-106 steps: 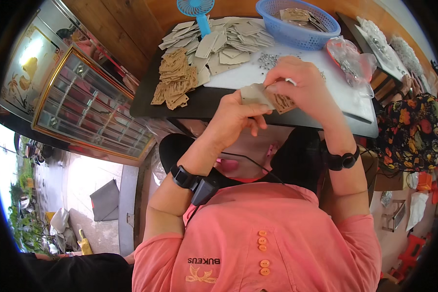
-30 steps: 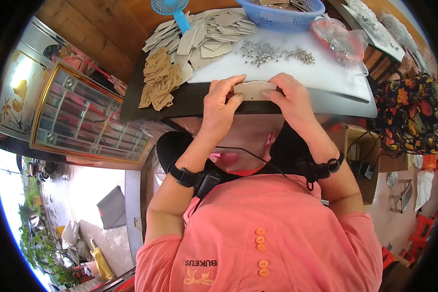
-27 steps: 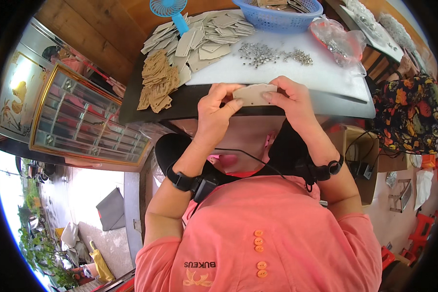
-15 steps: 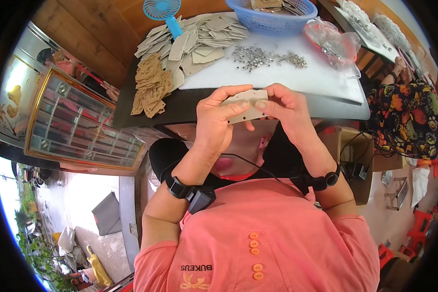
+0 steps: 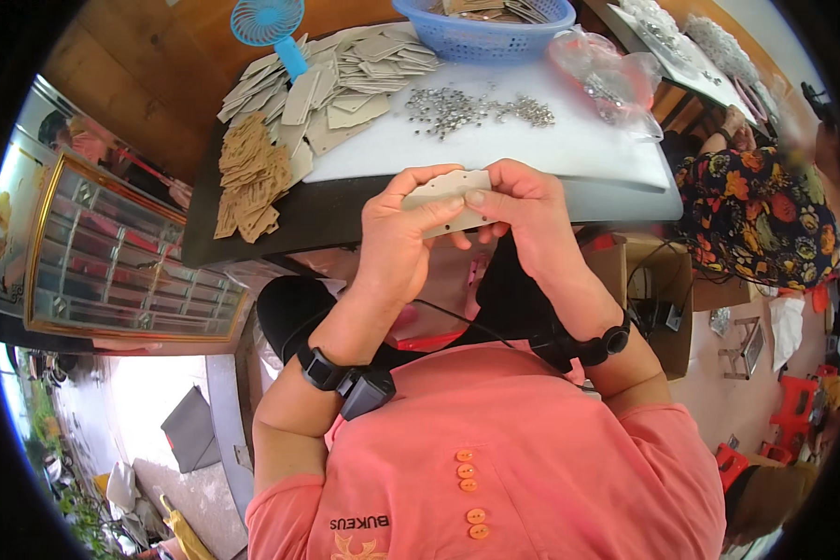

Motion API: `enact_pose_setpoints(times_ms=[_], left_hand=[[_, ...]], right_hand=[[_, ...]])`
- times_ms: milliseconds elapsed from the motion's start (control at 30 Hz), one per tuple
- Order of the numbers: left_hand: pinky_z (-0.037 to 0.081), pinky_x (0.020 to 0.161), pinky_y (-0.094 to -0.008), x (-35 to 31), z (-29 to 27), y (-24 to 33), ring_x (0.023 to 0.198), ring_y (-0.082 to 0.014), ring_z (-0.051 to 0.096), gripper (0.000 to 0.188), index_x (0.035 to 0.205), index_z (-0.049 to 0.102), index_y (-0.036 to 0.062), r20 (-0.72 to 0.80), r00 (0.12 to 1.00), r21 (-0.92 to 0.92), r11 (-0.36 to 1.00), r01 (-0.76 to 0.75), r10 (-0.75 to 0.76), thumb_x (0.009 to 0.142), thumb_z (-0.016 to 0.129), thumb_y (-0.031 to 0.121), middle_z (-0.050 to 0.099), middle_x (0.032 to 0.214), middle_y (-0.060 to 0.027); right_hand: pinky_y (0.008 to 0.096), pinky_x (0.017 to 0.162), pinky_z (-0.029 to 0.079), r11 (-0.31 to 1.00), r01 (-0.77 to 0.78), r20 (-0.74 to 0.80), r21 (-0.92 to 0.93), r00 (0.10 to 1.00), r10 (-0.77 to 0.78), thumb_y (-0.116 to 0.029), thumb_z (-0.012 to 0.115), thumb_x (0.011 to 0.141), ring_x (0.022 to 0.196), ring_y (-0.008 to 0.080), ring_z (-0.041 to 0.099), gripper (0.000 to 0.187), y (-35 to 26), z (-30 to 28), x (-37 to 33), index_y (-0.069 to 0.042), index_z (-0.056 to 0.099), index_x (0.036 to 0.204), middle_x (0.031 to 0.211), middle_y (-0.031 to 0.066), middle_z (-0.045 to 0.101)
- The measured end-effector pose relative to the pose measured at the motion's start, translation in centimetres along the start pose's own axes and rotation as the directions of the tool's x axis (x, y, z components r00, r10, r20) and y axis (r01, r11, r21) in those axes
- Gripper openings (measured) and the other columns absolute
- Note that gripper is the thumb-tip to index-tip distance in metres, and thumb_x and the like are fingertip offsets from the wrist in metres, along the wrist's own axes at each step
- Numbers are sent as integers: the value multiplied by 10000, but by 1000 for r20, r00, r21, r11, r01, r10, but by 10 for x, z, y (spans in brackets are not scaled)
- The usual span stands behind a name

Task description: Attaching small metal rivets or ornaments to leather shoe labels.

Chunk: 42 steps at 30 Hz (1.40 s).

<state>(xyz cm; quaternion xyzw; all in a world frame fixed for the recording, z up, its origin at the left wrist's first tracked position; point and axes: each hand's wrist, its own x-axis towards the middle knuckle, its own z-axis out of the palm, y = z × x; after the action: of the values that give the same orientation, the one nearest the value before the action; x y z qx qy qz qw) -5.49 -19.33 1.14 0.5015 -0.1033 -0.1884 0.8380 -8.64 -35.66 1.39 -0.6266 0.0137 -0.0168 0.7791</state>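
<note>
Both hands hold a pale beige, scallop-edged card (image 5: 448,187) with small holes, just in front of the table's near edge. My left hand (image 5: 392,233) grips its left part, thumb across the face. From the right, my right hand (image 5: 527,205) pinches the card with its thumb pressed near the middle; the fingers behind are partly hidden. Beyond the hands, loose shiny metal bits (image 5: 448,110) lie scattered on a white sheet (image 5: 345,165). To the left are a heap of pale beige cards (image 5: 373,61) and a pile of brown cut cards (image 5: 252,177).
A blue basket (image 5: 495,39) stands at the back beside a clear plastic bag (image 5: 616,84) over a red dish. A small blue fan (image 5: 269,21) rises at the back left. At right, another person in floral clothing (image 5: 765,215) sits near a cardboard box (image 5: 658,308).
The whole view has shifted, so the table and its things sit further left in the picture. Both hands keep hold of the card, with only slight finger movement.
</note>
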Motion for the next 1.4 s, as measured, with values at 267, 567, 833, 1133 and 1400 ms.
enact_pose_setpoints(times_ms=[267,567,833,1133,1400], left_hand=[[542,581,-304,7,-4,7,826,-223,658,337,1158,600,-56,-13,998,-50,997,55,-56,825,648,-33,663,1037,-169],[525,523,-300,35,-24,23,736,-212,651,313,1083,636,-51,-223,974,-24,999,-35,29,773,674,-73,668,960,-149],[484,531,-285,41,-37,4,732,-176,632,281,1061,661,-11,-145,988,81,996,-43,55,784,679,-61,681,939,-119],[473,494,-252,35,-38,4,620,-144,595,244,1015,665,-34,-106,991,25,996,-84,86,772,672,-50,685,893,-121],[480,514,-254,36,-41,4,647,-142,600,256,1039,651,-32,-67,995,50,997,-65,68,785,679,-51,681,908,-115]], right_hand=[[190,514,426,999,-36,25,-33,999,37,-109,683,875,564,63,555,110,-4,-1,2,-13,642,907,764,24,650],[427,770,513,182,212,136,-960,924,-358,-203,607,863,889,327,663,176,-63,-84,92,-107,726,950,921,110,707],[481,868,493,-311,138,193,-940,969,-153,-134,475,891,1041,316,645,381,-43,-78,154,-192,640,1230,1168,133,640],[531,852,458,-381,127,183,-916,976,-114,-108,464,885,1004,364,642,350,-35,-65,152,-133,642,1186,1128,146,626],[500,927,451,-340,171,186,-925,982,-14,-240,523,930,1057,355,607,354,-38,-47,153,-189,590,1274,1215,120,594]])
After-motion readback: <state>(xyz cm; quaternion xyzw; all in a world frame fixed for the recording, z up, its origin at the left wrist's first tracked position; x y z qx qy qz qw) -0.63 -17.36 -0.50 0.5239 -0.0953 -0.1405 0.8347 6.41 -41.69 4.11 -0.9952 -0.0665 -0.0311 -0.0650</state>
